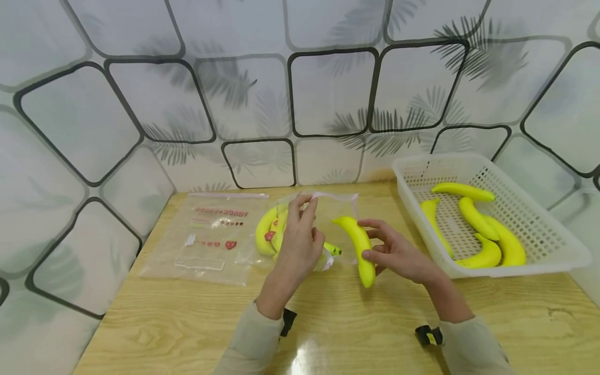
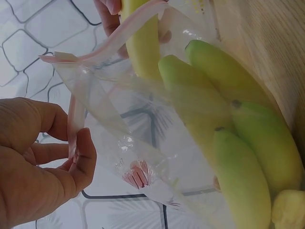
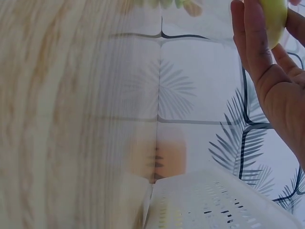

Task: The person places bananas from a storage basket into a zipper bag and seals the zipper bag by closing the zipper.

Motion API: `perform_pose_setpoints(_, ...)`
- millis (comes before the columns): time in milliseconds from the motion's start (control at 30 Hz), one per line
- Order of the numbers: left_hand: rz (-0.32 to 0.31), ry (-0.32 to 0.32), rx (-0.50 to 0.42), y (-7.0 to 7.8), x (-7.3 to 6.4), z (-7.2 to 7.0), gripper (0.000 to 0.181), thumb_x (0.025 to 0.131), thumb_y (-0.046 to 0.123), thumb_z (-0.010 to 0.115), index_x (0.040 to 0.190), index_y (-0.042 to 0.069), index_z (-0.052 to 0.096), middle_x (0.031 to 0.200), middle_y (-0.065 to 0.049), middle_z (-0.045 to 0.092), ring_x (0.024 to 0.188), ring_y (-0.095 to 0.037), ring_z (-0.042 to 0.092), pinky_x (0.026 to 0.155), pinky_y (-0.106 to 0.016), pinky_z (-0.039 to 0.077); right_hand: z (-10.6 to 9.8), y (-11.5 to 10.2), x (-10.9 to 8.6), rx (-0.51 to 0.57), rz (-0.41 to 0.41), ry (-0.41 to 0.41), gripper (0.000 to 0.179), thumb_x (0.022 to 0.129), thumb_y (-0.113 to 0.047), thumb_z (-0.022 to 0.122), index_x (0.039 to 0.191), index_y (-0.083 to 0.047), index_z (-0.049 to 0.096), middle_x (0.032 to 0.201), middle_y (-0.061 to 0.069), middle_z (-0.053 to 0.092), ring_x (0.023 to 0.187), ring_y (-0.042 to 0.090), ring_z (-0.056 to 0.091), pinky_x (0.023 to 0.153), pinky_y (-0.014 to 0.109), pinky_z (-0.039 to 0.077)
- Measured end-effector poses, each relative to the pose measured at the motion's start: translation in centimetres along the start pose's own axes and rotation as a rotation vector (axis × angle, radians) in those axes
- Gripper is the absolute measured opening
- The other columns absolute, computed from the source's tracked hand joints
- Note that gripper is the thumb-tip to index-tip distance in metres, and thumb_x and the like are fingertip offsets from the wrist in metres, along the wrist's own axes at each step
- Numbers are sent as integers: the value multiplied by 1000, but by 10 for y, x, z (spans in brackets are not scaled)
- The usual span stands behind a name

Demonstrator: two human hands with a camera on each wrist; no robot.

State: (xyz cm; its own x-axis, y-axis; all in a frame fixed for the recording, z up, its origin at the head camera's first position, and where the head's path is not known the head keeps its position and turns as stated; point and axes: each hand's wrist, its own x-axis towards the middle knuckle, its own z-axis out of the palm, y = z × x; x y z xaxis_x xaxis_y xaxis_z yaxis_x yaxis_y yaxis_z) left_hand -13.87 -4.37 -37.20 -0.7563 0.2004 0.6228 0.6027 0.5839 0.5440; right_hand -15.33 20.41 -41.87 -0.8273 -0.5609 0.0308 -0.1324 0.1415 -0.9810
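Note:
My left hand (image 1: pixel 300 242) pinches the pink zip edge of a clear zip bag (image 2: pixel 109 114), holding its mouth apart. Inside the bag lie several yellow bananas (image 1: pixel 267 234) with greenish tips, seen close up in the left wrist view. In my right hand (image 1: pixel 398 252) a single banana (image 1: pixel 360 250) is gripped between thumb and fingers, just right of the bag's mouth. The left wrist view shows this banana's upper part by the pink zip edge. Only part of the banana (image 3: pixel 275 21) appears at the top of the right wrist view.
A second clear zip bag (image 1: pixel 161 255) with red printing lies flat on the wooden table (image 1: pixel 187 328) at left. On the right stands a white perforated basket (image 1: pixel 548 224) with several bananas (image 1: pixel 511 245) in it. A patterned wall covering (image 1: pixel 328 94) rises behind the table.

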Motion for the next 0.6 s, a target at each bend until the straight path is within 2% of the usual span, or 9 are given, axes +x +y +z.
perform_pose_setpoints(133, 1, 3, -1, -1, 1, 0, 56, 80, -19, 56, 136, -15, 49, 138, -25, 41, 94, -27, 55, 65, -27, 49, 0, 0, 1, -11, 6, 13, 62, 98, -11, 61, 151, -12, 29, 142, 32, 37, 89, 26, 70, 62, 47, 59)
perform_pose_setpoints(267, 1, 8, 7, -1, 0, 0, 56, 80, -19, 57, 135, -15, 49, 138, -25, 41, 94, -27, 56, 67, -29, 50, 2, 4, 3, -51, 20, 43, 55, 100, -15, 59, 149, -10, 33, 140, 32, 39, 83, 26, 70, 59, 45, 58)
perform_pose_setpoints(500, 5, 9, 8, 0, 0, -1, 55, 81, -18, 57, 135, -15, 49, 138, -25, 41, 94, -28, 56, 68, -29, 52, 6, 8, 5, -150, 1, 112, 43, 102, -16, 55, 140, -1, 43, 133, 28, 48, 85, 17, 68, 55, 31, 54)
perform_pose_setpoints(600, -1, 8, 3, 0, 1, -1, 56, 81, -18, 57, 136, -15, 49, 138, -25, 41, 95, -28, 57, 68, -29, 52, 6, 7, 5, -143, -8, 110, 38, 103, -16, 54, 135, 3, 46, 126, 25, 52, 79, 15, 67, 55, 29, 54)
